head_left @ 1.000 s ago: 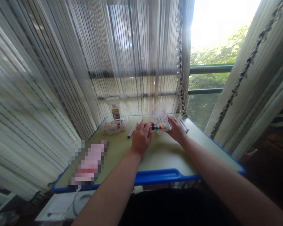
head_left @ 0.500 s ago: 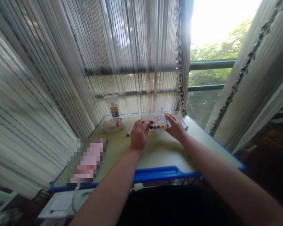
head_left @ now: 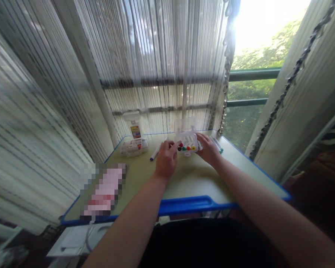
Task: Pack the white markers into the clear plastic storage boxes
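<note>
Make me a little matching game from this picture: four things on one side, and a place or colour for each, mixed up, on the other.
1. right hand
2. pen case
3. loose pen
4. table edge

A. bright blue
B. between the two hands
C. lying just left of the left hand
D. at the case's right side

Pairs: 1-D, 2-B, 3-C, 4-A

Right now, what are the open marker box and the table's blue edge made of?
Open marker box: probably clear, smooth plastic; the curtain shows faintly through its lid. Blue edge: likely molded plastic, slightly shiny, since its colour is even and its shape has rounded corners, though painted wood remains possible.
</note>
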`<state>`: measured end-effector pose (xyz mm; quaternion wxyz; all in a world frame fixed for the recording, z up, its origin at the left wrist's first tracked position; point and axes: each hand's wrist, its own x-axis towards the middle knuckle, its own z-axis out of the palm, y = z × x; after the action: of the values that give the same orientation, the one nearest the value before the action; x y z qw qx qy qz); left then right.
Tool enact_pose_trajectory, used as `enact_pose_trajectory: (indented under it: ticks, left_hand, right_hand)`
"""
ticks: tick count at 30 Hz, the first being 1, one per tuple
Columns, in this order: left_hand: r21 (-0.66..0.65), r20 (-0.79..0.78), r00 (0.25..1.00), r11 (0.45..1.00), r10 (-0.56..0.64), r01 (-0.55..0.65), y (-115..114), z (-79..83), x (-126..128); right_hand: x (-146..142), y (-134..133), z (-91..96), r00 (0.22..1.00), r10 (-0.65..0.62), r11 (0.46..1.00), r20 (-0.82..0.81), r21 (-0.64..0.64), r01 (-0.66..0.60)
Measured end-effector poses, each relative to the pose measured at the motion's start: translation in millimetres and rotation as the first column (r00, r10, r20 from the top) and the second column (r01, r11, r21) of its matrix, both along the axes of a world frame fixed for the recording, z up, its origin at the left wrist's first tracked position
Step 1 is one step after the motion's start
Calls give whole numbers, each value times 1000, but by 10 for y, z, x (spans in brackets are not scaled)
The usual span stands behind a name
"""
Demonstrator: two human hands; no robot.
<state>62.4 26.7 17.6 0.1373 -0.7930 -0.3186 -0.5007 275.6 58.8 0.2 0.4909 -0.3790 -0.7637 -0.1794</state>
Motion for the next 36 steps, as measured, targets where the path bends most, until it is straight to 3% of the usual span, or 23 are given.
enact_pose_trajectory:
  ticks: [11,17,25,27,29,32,36]
  left_hand:
    - [-52,-37,999,998,-36,34,-2,-11,13]
    - [0,-31,999,1000,21,-21,-12,0,24]
    - [65,18,1000,998,-4,3,-19,3,27]
    - [45,80,996,999,23,-27,1,-3,12]
    - [-44,127,983,991,134,-130,42,-14,-10]
    - [-269,28,917,886,399,-377,116,-43,-38]
    - [-469,-265,755,604,600,-645,155,-79,-54]
  right_hand:
    - [-34,-24,16,998,-21,1000,65,5,21]
    - [-35,-5,-1,999,-10,1000,51,0,10]
    - [-19,10,-12,1000,-5,1000,16,-15,5]
    - [-20,14,-19,1000,-7,1000,-10,-30,7]
    - [-22,22,-28,999,-8,999,-41,-52,6]
    - [-28,35,-43,997,-16,998,-73,-69,11]
    - [-29,45,-61,996,-10,998,-92,-63,5]
